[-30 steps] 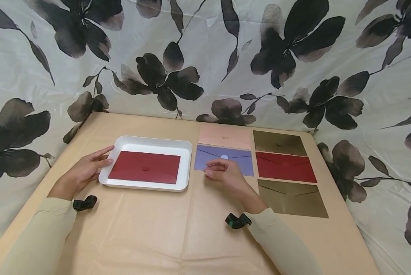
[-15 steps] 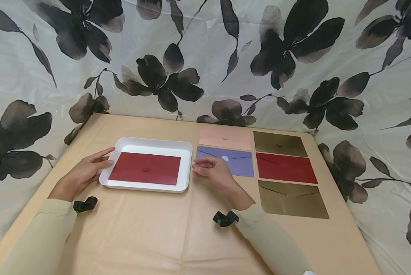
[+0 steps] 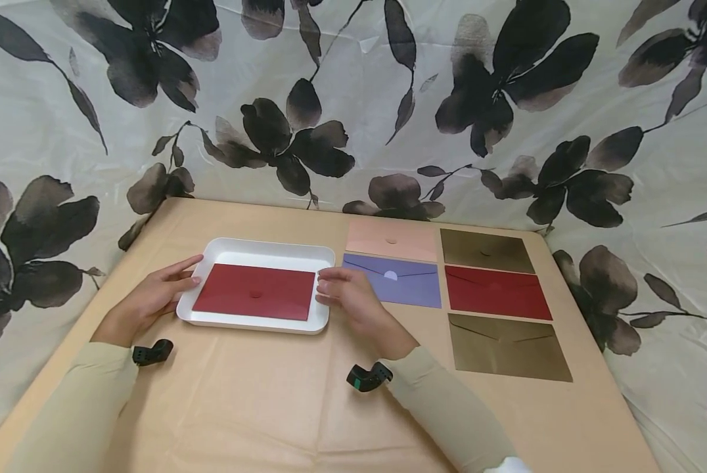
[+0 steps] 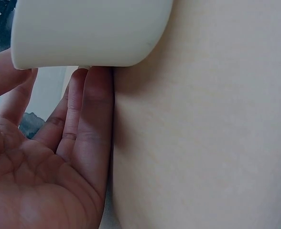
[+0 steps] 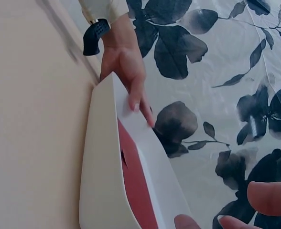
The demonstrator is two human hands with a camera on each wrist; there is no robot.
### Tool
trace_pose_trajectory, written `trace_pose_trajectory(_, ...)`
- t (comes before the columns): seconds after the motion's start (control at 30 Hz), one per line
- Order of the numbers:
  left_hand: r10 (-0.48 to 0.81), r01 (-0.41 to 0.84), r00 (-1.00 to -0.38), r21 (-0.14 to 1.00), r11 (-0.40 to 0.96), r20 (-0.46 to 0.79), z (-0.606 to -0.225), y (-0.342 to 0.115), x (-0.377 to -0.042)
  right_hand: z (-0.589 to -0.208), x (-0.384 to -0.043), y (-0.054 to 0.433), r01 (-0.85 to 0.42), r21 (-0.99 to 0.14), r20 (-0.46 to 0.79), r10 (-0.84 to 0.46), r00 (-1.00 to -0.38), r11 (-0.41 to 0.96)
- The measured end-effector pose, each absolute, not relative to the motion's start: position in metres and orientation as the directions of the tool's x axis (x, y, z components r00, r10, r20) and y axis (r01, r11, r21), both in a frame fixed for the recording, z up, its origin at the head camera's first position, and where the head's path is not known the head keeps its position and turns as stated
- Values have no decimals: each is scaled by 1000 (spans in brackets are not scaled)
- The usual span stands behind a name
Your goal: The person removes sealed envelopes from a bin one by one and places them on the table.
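A white rectangular tray [image 3: 271, 248] sits on the left part of the table, and a red envelope [image 3: 235, 292] lies flat inside it. My left hand [image 3: 152, 302] holds the tray's left end. In the left wrist view its fingers reach the underside of the tray wall [image 4: 88, 33], and the right wrist view shows the thumb over the rim. My right hand [image 3: 356, 299] is at the tray's right end, fingers loosely bent with fingertips right at the rim and nothing held in them. Part of that rim is hidden behind them.
Right of the tray lie several flat envelopes: pink [image 3: 391, 238], purple [image 3: 409, 289], gold at the back [image 3: 486, 253], red [image 3: 501, 295] and gold in front [image 3: 510, 348]. A floral sheet [image 3: 223, 85] hangs behind the tan-covered table [image 3: 271, 394].
My right hand has moved left from over the purple envelope to the tray's right rim. The left hand stays at the tray's left end, and the tray has not visibly moved on the table.
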State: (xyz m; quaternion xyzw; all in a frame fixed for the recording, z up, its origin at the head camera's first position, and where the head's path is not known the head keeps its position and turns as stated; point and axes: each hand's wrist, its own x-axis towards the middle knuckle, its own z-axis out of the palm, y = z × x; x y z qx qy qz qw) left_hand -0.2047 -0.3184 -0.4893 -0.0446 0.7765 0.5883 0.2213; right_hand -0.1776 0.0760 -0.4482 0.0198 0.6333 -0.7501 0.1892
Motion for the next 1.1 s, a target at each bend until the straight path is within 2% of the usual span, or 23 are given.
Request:
trace_pose_trajectory(0.4,180,-344,-894,886,311,-410,-489,-317,-206,-450,-184,50,434,-873,-371,-277,-887,-222)
trace_pose_trajectory(0.77,179,-347,-894,887,305,-411,-487,-316,-204,-449,-186,30,448,-855,-406,-200,-892,-261)
trace_pose_trajectory(1.1,171,-350,-895,887,301,-411,-488,-317,-203,-448,-185,23,429,-892,-408,-155,-900,-145)
